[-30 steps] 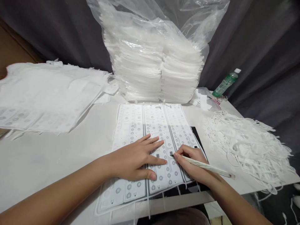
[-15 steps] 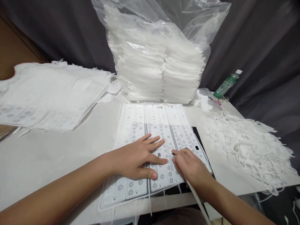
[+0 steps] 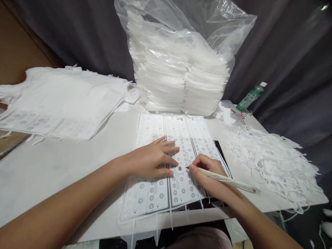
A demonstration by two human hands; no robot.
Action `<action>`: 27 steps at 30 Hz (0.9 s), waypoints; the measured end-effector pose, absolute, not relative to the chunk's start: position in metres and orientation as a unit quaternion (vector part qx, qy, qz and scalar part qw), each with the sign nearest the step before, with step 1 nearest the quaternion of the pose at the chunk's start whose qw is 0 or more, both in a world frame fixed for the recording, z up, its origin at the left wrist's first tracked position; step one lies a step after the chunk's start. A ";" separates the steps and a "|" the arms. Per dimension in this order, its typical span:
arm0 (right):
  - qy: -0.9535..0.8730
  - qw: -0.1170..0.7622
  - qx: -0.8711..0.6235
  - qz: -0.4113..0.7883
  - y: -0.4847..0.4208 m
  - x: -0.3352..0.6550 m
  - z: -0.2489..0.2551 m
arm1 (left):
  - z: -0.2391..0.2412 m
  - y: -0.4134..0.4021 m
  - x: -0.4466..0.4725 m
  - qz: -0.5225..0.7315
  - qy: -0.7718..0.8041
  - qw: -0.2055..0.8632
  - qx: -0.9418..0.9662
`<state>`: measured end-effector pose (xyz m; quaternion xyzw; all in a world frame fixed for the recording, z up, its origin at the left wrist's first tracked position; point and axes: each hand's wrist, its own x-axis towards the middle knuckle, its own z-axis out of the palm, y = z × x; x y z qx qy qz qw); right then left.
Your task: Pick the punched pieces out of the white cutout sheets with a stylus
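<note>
A white, translucent sheet (image 3: pixel 159 193), printed with grey rings, squares and bands, lies flat on the table. My left hand (image 3: pixel 153 159) rests palm down on it, fingers spread, holding nothing. Just to the right, my right hand (image 3: pixel 207 171) pinches a slim, pen-like tool (image 3: pixel 228 180) with a whitish, wrapped-looking shaft and a dark tip. That tip is close to a dark grey square on the sheet; whether it touches cannot be made out. Under the sheet's right side, part of a black board (image 3: pixel 220 150) shows. Thin white strips hang off the sheet's front edge.
Behind the sheet stands a clear plastic bag (image 3: pixel 178 69) full of stacked white pieces. Similar sheets lie in a pile (image 3: pixel 67 100) at left. A heap of white strips (image 3: pixel 275 166) covers the right side, with a green bottle (image 3: pixel 250 98) beyond it.
My left hand has slid slightly up the sheet. My right hand has tilted, so the tool's shaft now points right instead of down toward me. The camera view has shifted a little.
</note>
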<state>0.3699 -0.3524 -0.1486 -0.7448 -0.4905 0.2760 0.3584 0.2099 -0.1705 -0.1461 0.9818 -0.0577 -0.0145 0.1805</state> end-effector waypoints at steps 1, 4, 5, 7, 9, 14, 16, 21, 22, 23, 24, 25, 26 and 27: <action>-0.486 0.365 -0.738 0.294 -0.349 0.361 -0.153 | -0.147 -0.170 0.210 -0.009 -0.060 0.176 0.983; -0.480 0.372 -0.734 0.304 -0.343 0.350 -0.163 | -0.151 -0.170 0.210 -0.008 -0.067 0.174 0.982; -0.479 0.372 -0.736 0.301 -0.343 0.350 -0.165 | -0.151 -0.171 0.210 -0.009 -0.066 0.175 0.982; -0.475 0.369 -0.742 0.296 -0.343 0.352 -0.167 | -0.152 -0.171 0.209 -0.009 -0.062 0.178 0.982; -0.474 0.367 -0.745 0.293 -0.344 0.354 -0.168 | -0.152 -0.172 0.209 -0.010 -0.059 0.183 0.981; -0.497 0.356 -0.742 0.276 -0.345 0.354 -0.166 | -0.153 -0.171 0.209 -0.018 -0.053 0.189 0.980; -0.535 0.339 -0.733 0.248 -0.346 0.352 -0.164 | -0.154 -0.171 0.209 -0.020 -0.050 0.187 0.981; -0.699 0.281 -0.654 0.061 -0.354 0.342 -0.170 | -0.156 -0.171 0.208 -0.014 -0.050 0.183 0.982; -0.719 0.261 -0.643 0.032 -0.355 0.341 -0.173 | -0.156 -0.171 0.208 -0.009 -0.051 0.184 0.982; -0.733 0.238 -0.637 0.016 -0.356 0.342 -0.176 | -0.156 -0.171 0.208 -0.005 -0.052 0.186 0.981; -0.739 0.217 -0.638 0.005 -0.358 0.345 -0.178 | -0.155 -0.171 0.208 -0.005 -0.053 0.188 0.981; -0.736 0.203 -0.646 -0.006 -0.359 0.350 -0.179 | -0.155 -0.172 0.208 -0.008 -0.052 0.192 0.980; -0.723 0.194 -0.663 -0.019 -0.360 0.357 -0.180 | -0.155 -0.172 0.208 -0.016 -0.050 0.196 0.979; -0.699 0.191 -0.689 -0.035 -0.362 0.367 -0.178 | -0.154 -0.172 0.208 -0.025 -0.046 0.201 0.978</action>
